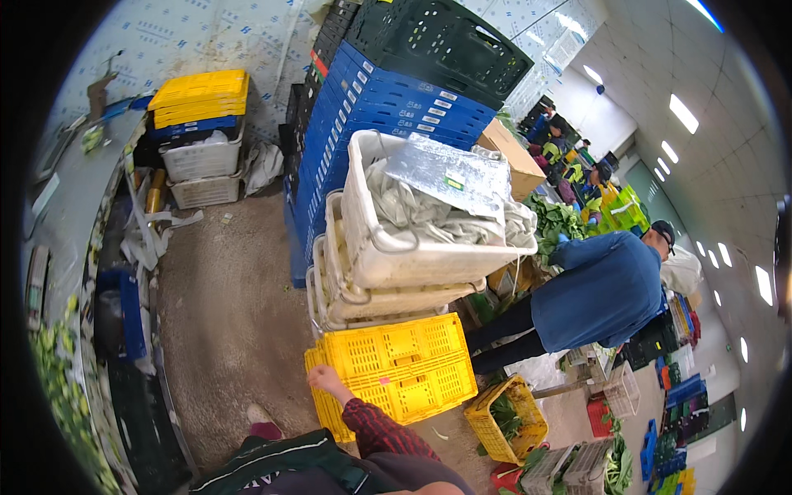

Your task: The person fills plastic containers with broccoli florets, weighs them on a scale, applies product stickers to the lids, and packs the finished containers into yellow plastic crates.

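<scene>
My right hand [327, 380] is curled at the left end of a stack of folded yellow plastic crates [421, 359], its fingers closed at the edge. A red-and-black plaid sleeve covers that arm. The crates lie flat on one another, with slotted faces and a small pink tag on top. Just behind them stand stacked white plastic baskets [427, 263]. In the top basket are crumpled pale sacks [396, 201] and a silvery sheet [442, 170] with a green label. My left hand is out of view.
Folded blue crates [396, 102] rise behind the baskets, topped by a dark green crate [439, 46]. A metal worktable [114, 179] runs along the left. At right, a person in blue [597, 288] faces leafy greens [550, 223]. A yellow basket [510, 421] stands on the floor nearby.
</scene>
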The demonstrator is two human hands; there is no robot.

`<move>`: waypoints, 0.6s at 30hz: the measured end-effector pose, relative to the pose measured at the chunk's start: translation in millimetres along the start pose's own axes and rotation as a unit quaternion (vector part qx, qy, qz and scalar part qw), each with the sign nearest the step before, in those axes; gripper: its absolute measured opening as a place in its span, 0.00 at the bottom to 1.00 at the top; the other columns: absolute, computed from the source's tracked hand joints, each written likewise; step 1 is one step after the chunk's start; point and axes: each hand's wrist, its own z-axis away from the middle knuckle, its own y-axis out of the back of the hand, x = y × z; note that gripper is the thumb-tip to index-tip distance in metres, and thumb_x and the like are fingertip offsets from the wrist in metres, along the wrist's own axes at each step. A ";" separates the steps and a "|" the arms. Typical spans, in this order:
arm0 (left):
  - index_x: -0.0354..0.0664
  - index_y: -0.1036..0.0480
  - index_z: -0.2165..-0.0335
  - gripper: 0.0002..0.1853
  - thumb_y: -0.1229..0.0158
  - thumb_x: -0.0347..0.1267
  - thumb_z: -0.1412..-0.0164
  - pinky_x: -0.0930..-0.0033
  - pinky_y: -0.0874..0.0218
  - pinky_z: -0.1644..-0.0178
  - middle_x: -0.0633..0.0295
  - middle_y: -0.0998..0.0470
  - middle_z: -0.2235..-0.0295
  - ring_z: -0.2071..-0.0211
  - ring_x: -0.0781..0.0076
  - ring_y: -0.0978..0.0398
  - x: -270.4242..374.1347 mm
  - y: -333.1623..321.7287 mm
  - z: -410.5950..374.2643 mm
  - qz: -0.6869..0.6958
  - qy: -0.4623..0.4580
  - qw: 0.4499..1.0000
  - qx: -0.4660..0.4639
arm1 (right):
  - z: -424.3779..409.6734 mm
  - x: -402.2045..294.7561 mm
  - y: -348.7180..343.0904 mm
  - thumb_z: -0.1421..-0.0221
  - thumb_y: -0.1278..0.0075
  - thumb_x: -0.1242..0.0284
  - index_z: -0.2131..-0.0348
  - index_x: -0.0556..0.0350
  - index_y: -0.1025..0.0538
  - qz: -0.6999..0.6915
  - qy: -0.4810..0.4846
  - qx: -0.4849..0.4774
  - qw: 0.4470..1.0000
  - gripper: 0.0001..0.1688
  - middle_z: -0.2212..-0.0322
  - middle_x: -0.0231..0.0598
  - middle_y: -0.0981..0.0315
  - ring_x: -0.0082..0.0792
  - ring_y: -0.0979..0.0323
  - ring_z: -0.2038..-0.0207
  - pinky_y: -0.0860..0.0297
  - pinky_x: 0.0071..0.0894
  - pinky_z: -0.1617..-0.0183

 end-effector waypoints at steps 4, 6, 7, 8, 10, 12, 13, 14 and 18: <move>0.40 0.26 0.81 0.15 0.47 0.35 0.42 0.70 0.40 0.83 0.61 0.27 0.84 0.82 0.68 0.28 122.1 19.1 -80.6 -0.032 -0.067 0.997 -0.019 | -38.6 -69.7 -84.7 0.40 0.51 0.67 0.60 0.62 0.27 0.099 -0.009 -0.075 0.992 0.16 0.71 0.38 0.25 0.28 0.25 0.73 0.29 0.25 0.69; 0.39 0.26 0.82 0.15 0.46 0.35 0.43 0.70 0.40 0.83 0.61 0.27 0.84 0.82 0.68 0.27 199.0 1.9 -133.4 -0.090 -0.136 0.985 -0.053 | -65.9 -79.2 -88.6 0.40 0.51 0.68 0.60 0.62 0.27 0.049 0.043 -0.085 0.994 0.14 0.71 0.37 0.24 0.26 0.26 0.73 0.29 0.24 0.69; 0.39 0.26 0.83 0.15 0.46 0.34 0.43 0.70 0.40 0.83 0.60 0.26 0.84 0.81 0.68 0.27 249.6 -12.3 -151.0 -0.115 -0.172 0.977 -0.058 | -84.9 -85.3 -99.4 0.40 0.50 0.69 0.60 0.62 0.27 0.018 0.073 -0.104 0.992 0.13 0.71 0.37 0.24 0.25 0.26 0.72 0.29 0.24 0.69; 0.39 0.26 0.84 0.16 0.45 0.34 0.43 0.70 0.40 0.83 0.60 0.26 0.84 0.81 0.68 0.26 300.7 -22.6 -158.1 -0.119 -0.200 0.972 -0.046 | -100.1 -106.1 -115.0 0.40 0.50 0.70 0.60 0.62 0.26 0.033 0.079 -0.106 0.991 0.13 0.71 0.37 0.24 0.24 0.26 0.72 0.29 0.24 0.69; 0.34 0.26 0.72 0.11 0.47 0.33 0.40 0.70 0.33 0.78 0.58 0.24 0.78 0.80 0.70 0.26 395.2 -42.6 -173.3 -0.039 -0.176 0.984 0.002 | -132.6 -156.0 -131.2 0.40 0.50 0.71 0.59 0.62 0.26 0.058 0.077 -0.116 0.989 0.13 0.70 0.37 0.23 0.24 0.26 0.71 0.29 0.23 0.68; 0.34 0.27 0.69 0.12 0.47 0.34 0.38 0.69 0.30 0.75 0.56 0.23 0.76 0.78 0.68 0.24 488.0 -97.3 -184.0 -0.012 -0.199 0.979 -0.039 | -187.6 -196.5 -114.5 0.40 0.50 0.70 0.59 0.61 0.26 0.079 0.046 -0.105 0.990 0.13 0.70 0.36 0.23 0.24 0.25 0.71 0.29 0.22 0.69; 0.34 0.27 0.69 0.12 0.47 0.34 0.39 0.69 0.30 0.74 0.56 0.23 0.75 0.78 0.67 0.23 519.5 -110.8 -195.8 0.006 -0.215 0.976 -0.040 | -219.4 -212.6 -110.5 0.40 0.50 0.70 0.59 0.61 0.26 0.096 0.031 -0.105 0.989 0.13 0.71 0.35 0.23 0.23 0.25 0.71 0.30 0.22 0.69; 0.33 0.27 0.68 0.12 0.46 0.34 0.39 0.69 0.30 0.74 0.55 0.23 0.75 0.77 0.66 0.23 541.2 -115.4 -213.1 0.011 -0.212 0.975 -0.057 | -253.3 -233.8 -104.6 0.40 0.50 0.70 0.59 0.61 0.26 0.119 0.037 -0.102 0.987 0.13 0.71 0.35 0.23 0.23 0.26 0.71 0.30 0.21 0.70; 0.31 0.27 0.65 0.14 0.45 0.35 0.39 0.66 0.30 0.75 0.51 0.21 0.71 0.75 0.63 0.21 552.2 -85.0 -286.2 0.016 -0.192 0.977 -0.091 | -393.6 -334.5 -132.7 0.40 0.51 0.71 0.61 0.61 0.26 0.109 0.082 -0.106 0.985 0.11 0.71 0.34 0.23 0.23 0.26 0.73 0.30 0.22 0.71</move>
